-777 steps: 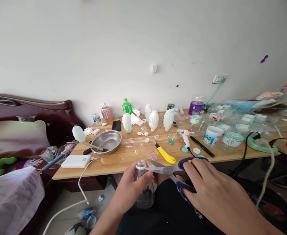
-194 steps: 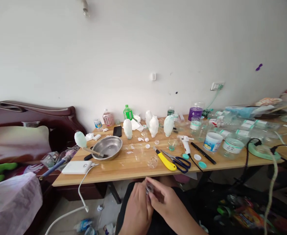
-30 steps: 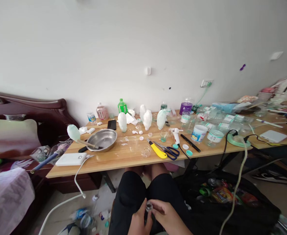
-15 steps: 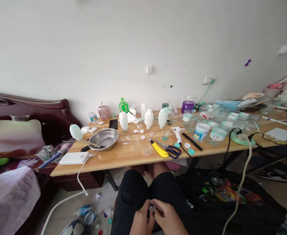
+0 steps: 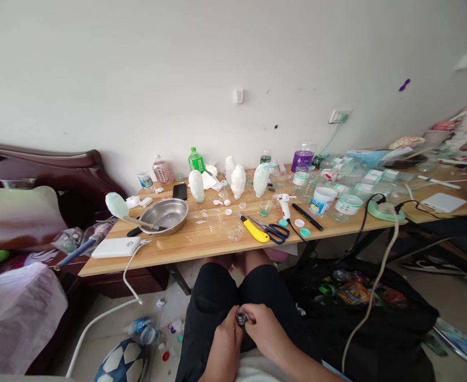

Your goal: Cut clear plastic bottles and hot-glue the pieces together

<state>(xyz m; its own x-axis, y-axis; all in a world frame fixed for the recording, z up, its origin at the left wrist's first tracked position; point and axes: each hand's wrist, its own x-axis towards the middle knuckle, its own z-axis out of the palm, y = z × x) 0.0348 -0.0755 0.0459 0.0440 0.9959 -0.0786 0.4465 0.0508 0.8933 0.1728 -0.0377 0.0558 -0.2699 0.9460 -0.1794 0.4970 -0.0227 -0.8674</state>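
Observation:
Over my lap, my left hand (image 5: 227,334) and my right hand (image 5: 263,323) close their fingers round a small clear round piece (image 5: 241,317). It looks like the neck of a plastic bottle, its opening facing up; the lower part is hidden by my fingers. On the table in front lie a yellow utility knife (image 5: 256,229) and dark-blue-handled scissors (image 5: 275,231). Beside them is a white glue gun (image 5: 284,206). Several white, bulb-shaped wrapped forms (image 5: 238,182) stand further back.
A metal bowl (image 5: 165,215) with a brush across it and a white power bank (image 5: 116,247) are at the left. Clear bottles (image 5: 347,206) crowd the right, near a green power strip (image 5: 385,210). A black bag (image 5: 361,329) of bottles lies on the floor, a ball (image 5: 121,361) at lower left.
My view has tilted down and shifted slightly, so the table sits higher in the picture. Both hands appear a little higher, still on the clear piece; more of my right forearm shows.

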